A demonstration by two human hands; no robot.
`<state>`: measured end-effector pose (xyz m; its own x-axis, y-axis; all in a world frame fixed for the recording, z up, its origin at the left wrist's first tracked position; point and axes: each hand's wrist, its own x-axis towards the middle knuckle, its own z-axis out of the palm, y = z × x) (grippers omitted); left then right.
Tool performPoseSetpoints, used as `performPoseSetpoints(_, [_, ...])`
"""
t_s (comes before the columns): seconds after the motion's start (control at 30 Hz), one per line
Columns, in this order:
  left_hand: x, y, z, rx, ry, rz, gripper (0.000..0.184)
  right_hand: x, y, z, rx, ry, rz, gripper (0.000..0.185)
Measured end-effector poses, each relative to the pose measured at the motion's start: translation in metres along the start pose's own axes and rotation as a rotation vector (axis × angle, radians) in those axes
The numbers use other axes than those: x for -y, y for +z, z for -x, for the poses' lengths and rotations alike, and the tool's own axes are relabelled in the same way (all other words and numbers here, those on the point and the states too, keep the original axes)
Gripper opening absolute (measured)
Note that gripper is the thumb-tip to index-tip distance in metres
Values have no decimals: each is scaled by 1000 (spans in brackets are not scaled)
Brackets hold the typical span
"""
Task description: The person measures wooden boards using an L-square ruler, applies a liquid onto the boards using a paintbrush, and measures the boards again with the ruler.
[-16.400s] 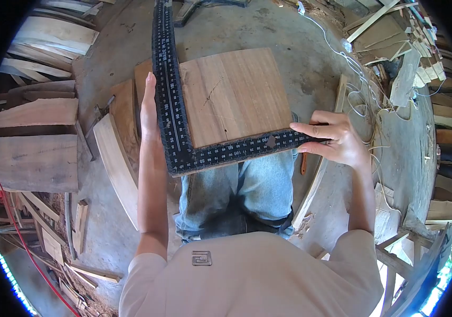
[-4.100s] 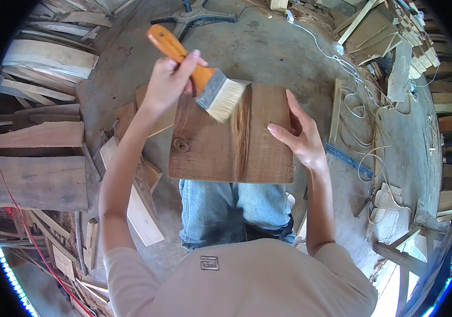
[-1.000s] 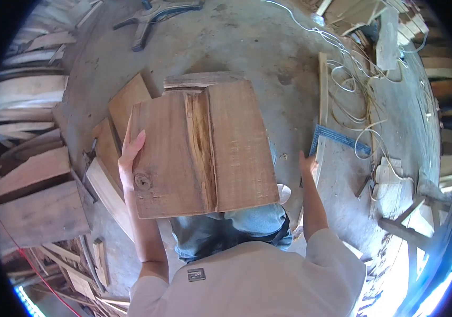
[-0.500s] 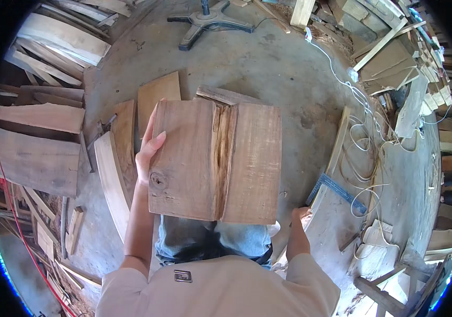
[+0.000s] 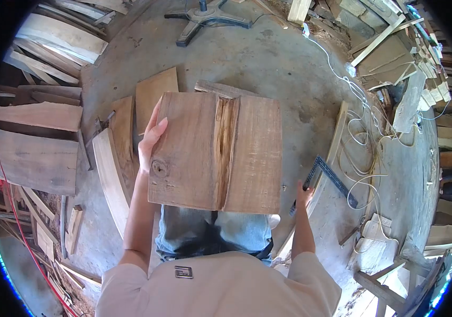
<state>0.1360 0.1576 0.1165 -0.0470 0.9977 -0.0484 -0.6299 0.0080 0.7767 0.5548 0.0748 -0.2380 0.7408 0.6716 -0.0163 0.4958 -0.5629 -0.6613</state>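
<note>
Working over concrete floor point(image 5: 268, 63), w/ lumber stacks point(image 5: 59, 36) both sides. Holding wood board point(image 5: 255, 153) up in front, above jeans point(image 5: 244, 232), L hand point(image 5: 151, 140) only. Near-square face, so can't name long axis for sure; w/ rough groove point(image 5: 224, 153) running approx. near-to-far thru middle & knot point(image 5: 159, 168) low on L side. Also w/ greyish wood piece point(image 5: 226, 89) jutting past far edge; can't tell if attached.

Gripping black L-square point(image 5: 337, 180) in R hand point(image 5: 304, 194), low on R, well apart from bd. Corner-first, pointing fwd: one leg slanting back-L thru R hand, other slanting back-R, crossing lt timber strip point(image 5: 338, 129) in this view; can't tell if touching it. So: bd up & L of R fingers, L hand much nearer, already on it.

L fingers: wrapped round bd's L edge, mostly hidden behind, w/ thumb point(image 5: 160, 127) on upper face. R fingers: curled round square's leg, w/ dk metal showing both sides of fist; too small for exact finger spacing.
</note>
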Motion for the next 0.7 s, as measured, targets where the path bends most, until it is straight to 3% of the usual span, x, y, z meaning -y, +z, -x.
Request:
performPoseSetpoints(0.1, [2, -4, -3, -2, -15, 12, 59, 45, -43, -15, -32, -57, 145, 53])
performPoseSetpoints(0.2, [4, -8, -5, -3, -21, 24, 57, 104, -95, -8, -165, -131, -35, 45])
performPoseSetpoints(0.33, [6, -14, -6, -6, -39, 1, 56, 142, -137, 2, -168, -202, -138, 44])
performPoseSetpoints(0.4, [5, -12, -6, 45, -62, 32, 56, 168, -157, 12, 72, -71, -363, 45])
performPoseSetpoints(0.43, [5, -11, -7, 71, -70, 61, 56, 190, -169, 22, 50, -63, -363, 45])
performPoseSetpoints(0.5, [9, -14, -10, 88, -70, 65, 56, 245, -195, 51, 242, -45, -623, 42])
performPoseSetpoints(0.53, [8, -16, -11, 85, -57, 65, 56, 261, -205, 59, 320, -97, -634, 41])
performPoseSetpoints(0.7, [-6, -11, -9, 43, -79, -296, 58, 306, -225, 57, 585, -1034, -274, 50])
